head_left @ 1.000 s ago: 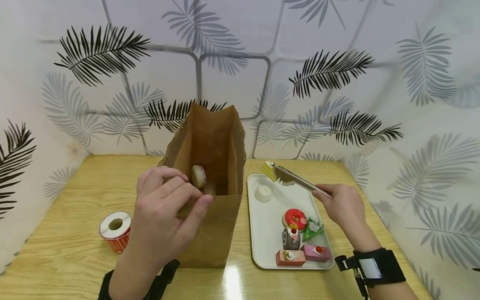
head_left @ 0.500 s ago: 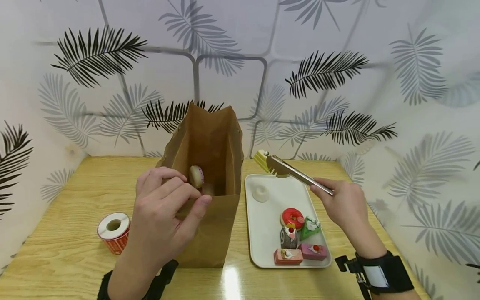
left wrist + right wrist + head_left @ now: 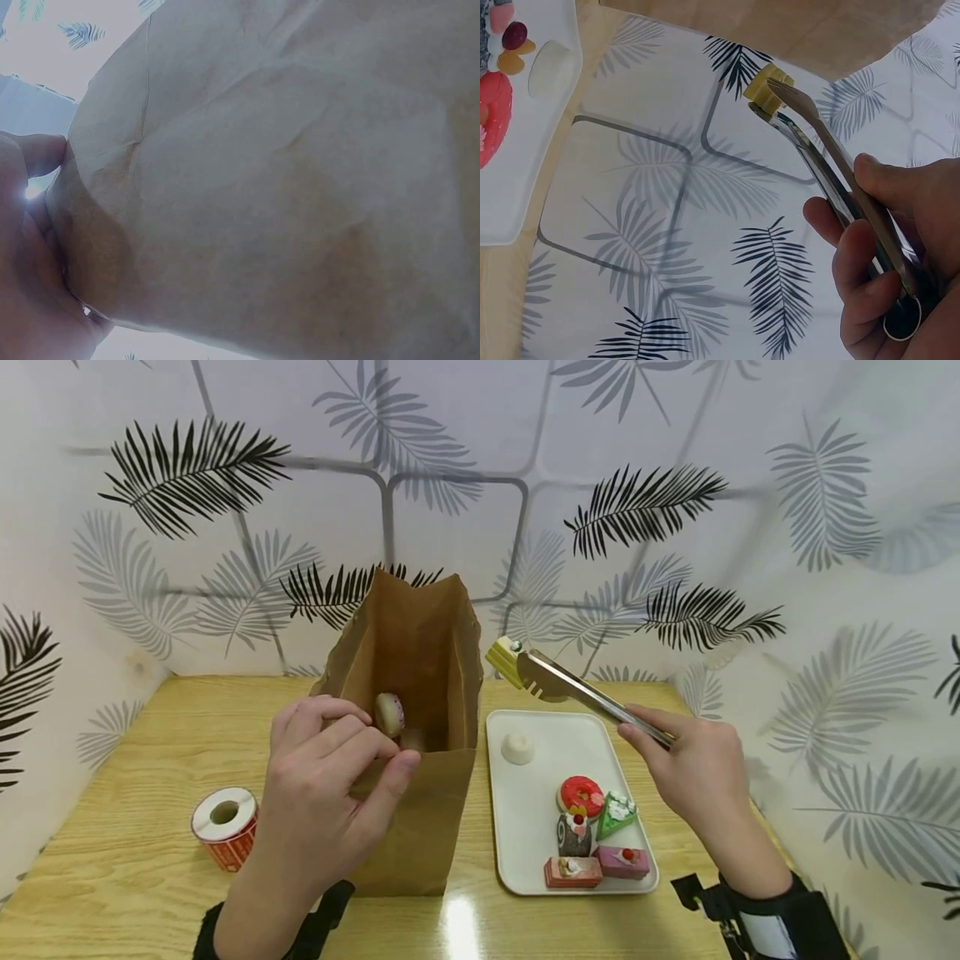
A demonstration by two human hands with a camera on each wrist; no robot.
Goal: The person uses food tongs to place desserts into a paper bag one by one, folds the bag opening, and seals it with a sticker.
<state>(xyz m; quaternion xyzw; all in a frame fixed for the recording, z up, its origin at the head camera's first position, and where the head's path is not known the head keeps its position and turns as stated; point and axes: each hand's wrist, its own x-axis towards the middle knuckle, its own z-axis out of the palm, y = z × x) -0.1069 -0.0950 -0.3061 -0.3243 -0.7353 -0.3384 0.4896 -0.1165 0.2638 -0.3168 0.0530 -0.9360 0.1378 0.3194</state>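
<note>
A brown paper bag [image 3: 412, 827] stands upright with its mouth open. My left hand [image 3: 330, 777] grips its near-left rim; the left wrist view shows thumb and fingers on either side of the paper [image 3: 262, 187]. A cream-coloured toy doughnut [image 3: 390, 715] shows inside the bag. In my right hand [image 3: 693, 768] are metal tongs [image 3: 577, 687], their tips pinching a small yellow toy cake [image 3: 506, 660] in the air, just right of the bag's mouth. The right wrist view shows fingers curled round the tongs [image 3: 840, 172] and the yellow cake [image 3: 765, 88] between the tips.
A white tray [image 3: 517, 827] right of the bag bears a white round piece [image 3: 517, 747], a red doughnut [image 3: 581, 797], a green triangular cake [image 3: 617, 815], a dark roll cake [image 3: 574, 837] and two pink cakes. A red-and-white label roll [image 3: 225, 828] stands at left.
My right hand has lifted the tongs and the yellow cake up from over the tray and leftward to beside the bag's mouth. The left hand keeps its hold on the rim.
</note>
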